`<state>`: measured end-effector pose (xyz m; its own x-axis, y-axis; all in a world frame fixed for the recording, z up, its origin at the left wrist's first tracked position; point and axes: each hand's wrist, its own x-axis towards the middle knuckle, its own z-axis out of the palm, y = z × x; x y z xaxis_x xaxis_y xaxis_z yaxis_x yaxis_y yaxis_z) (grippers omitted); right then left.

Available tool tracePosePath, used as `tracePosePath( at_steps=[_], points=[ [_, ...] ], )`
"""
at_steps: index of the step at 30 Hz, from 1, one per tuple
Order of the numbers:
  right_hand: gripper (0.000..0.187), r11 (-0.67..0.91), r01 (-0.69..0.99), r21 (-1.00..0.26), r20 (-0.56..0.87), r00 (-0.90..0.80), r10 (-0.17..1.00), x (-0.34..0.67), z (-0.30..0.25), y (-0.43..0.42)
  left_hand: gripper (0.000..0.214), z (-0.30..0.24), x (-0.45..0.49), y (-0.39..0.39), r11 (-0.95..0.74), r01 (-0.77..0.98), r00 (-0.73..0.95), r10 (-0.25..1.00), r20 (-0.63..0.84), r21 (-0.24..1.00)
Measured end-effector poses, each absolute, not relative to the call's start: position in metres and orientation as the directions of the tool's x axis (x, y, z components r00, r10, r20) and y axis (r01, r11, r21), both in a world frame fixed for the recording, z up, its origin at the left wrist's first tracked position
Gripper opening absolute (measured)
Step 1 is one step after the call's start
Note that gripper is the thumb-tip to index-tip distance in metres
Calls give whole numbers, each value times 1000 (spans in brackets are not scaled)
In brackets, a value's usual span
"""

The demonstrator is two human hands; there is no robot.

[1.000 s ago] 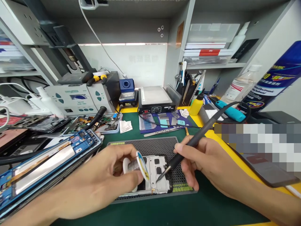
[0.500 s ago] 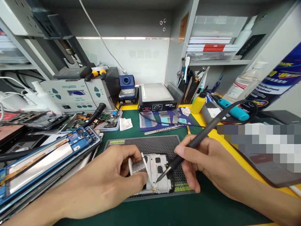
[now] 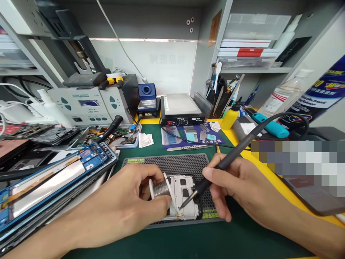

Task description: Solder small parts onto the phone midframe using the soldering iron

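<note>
My left hand (image 3: 140, 196) is closed round a white spool of solder wire (image 3: 161, 189), holding it over the left part of a phone's metal frame (image 3: 185, 194). The frame lies on a dark grey perforated mat (image 3: 164, 162). In my right hand (image 3: 226, 183) a black soldering iron (image 3: 210, 174) is gripped like a pen. Its bare metal tip points down and left, at the lower part of the frame beside the spool; whether it touches cannot be seen. The spool and my fingers cover the frame's left side.
A blue-framed phone (image 3: 61, 172) lies at the left. Behind the mat are tweezers (image 3: 188, 147), a tray of circuit boards (image 3: 126, 138) and a hot plate (image 3: 183, 109). The iron's cord (image 3: 283, 117) loops to the right, near a yellow bottle (image 3: 230, 117).
The whole view has shifted slightly. Both hands keep their holds, and the iron's tip stays by the same lower part of the phone frame.
</note>
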<state>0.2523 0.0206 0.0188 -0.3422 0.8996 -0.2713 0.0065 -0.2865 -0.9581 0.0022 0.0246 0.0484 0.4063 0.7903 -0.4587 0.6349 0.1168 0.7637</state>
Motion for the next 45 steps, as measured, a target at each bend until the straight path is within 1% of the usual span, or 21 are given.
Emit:
tracePosePath(
  at_steps=[4,8,13,19,23,28,30,35,41,45],
  points=[
    [25,-290,17,-957,-279,-343,897,252,20,21,16,45,3,23,121,669,337,830,-444,734],
    [26,-285,38,-958,-281,-337,898,251,21,20,17,41,4,22,53,636,367,857,-362,770],
    [24,-271,61,-961,-276,-337,900,249,24,19,19,37,6,21,85,630,325,874,-361,772],
    [27,-276,79,-958,-286,-333,898,249,25,19,19,29,6,19,68,600,317,894,-315,797],
    [27,-275,82,-958,-286,-339,896,249,25,18,18,34,5,21,94,619,310,883,-352,780],
    [29,-276,85,-957,-288,-326,900,247,26,18,16,45,5,23,128,620,394,802,-448,774],
    [29,-277,84,-957,-289,-329,899,247,25,19,14,47,7,22,127,627,375,816,-440,769],
    [28,-273,80,-959,-284,-337,898,247,24,19,14,43,13,18,141,654,264,878,-399,743],
    [29,-280,83,-957,-291,-337,895,247,25,19,13,42,13,18,131,652,267,882,-388,747],
    [28,-280,87,-956,-293,-336,895,247,25,18,13,48,9,21,131,640,343,834,-433,758]
  ],
)
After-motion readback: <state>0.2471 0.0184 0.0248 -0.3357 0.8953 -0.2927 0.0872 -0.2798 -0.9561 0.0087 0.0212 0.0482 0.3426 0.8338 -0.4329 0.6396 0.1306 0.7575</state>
